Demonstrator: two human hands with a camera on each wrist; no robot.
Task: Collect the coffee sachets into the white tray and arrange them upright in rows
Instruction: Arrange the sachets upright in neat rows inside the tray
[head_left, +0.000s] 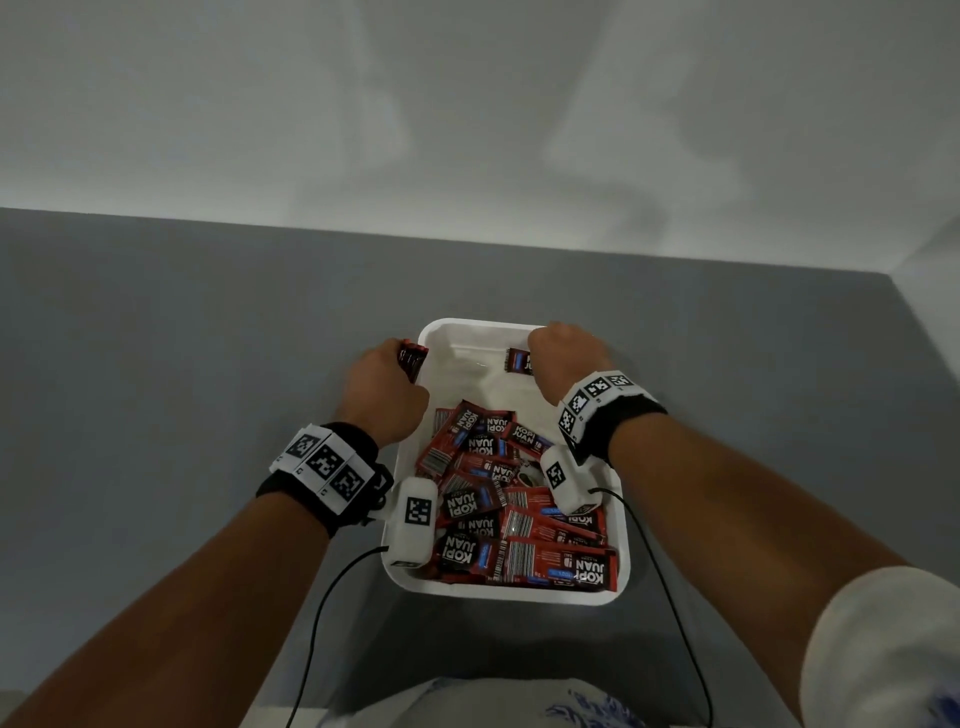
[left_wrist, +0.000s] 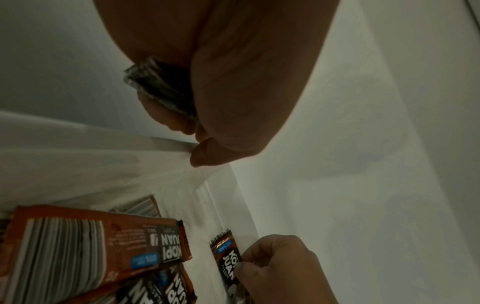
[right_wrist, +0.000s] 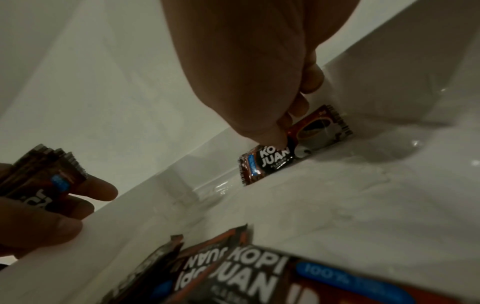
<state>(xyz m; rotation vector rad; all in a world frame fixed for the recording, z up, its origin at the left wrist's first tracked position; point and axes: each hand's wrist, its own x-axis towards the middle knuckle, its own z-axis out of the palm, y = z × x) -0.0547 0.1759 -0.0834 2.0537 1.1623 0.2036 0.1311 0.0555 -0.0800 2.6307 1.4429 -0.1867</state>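
Now left hand (head_left: 382, 387) grip clamps sachet stack (head_left: 412, 360); right hand (head_left: 566, 358) pinches single sachet (head_left: 518, 360) against tray (head_left: 470, 327) far wall.

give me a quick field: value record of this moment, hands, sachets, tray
left hand: grips a stack of sachets at the tray's far left rim
right hand: pinches a single sachet standing on its long edge against the tray's far wall
white tray: on the grey table, far end mostly bare
loose sachets: jumbled pile lying flat in the tray's near half
rows: none finished yet
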